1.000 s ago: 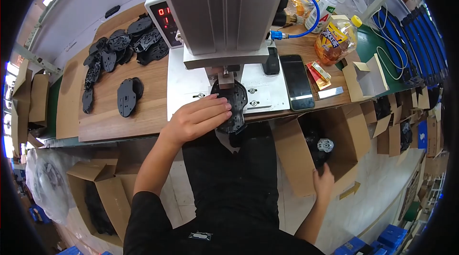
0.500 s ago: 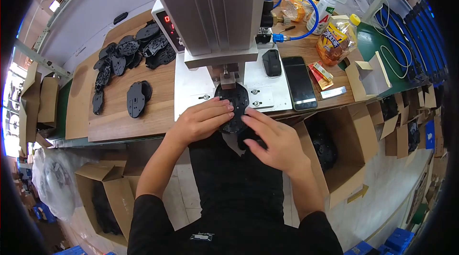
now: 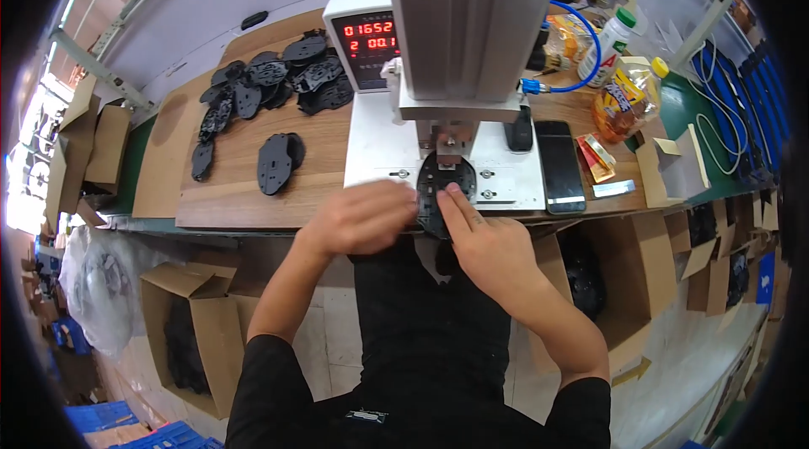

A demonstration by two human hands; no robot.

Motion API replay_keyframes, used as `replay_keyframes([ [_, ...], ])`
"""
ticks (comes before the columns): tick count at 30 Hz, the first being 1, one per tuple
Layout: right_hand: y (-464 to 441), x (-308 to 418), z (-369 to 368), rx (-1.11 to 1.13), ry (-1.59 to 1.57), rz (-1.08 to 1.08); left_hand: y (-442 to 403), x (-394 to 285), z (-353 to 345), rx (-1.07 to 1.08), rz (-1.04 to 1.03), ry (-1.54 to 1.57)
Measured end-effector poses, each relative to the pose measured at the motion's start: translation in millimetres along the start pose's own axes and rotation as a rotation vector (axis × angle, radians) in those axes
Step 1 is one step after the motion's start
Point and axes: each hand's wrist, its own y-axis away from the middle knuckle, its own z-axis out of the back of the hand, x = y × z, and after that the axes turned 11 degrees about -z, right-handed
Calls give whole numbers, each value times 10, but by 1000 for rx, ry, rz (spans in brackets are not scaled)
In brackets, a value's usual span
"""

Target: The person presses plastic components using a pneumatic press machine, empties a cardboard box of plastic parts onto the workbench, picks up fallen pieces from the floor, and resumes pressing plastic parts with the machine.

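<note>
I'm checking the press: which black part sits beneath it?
The black part touched by the right hand; other parts on the table lie left of the press.

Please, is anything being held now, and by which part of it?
The right grip holds nothing: its fingertips rest on top of the black plate at the press. Whether the blurred left grip holds the plate's left edge cannot be told.

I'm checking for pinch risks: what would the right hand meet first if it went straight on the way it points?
The right hand would probably meet the press tip first, above or on the black plate, though depth is unclear and it might pass just left of that tip.
</note>
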Motion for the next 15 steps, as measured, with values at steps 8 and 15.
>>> replay_keyframes([
  [8,12,-10,-49,-23,-22,12,1559,621,671,155,1218,-619],
  [15,0,-21,-49,-31,-74,0,1395,432,670,-537,900,-408],
])
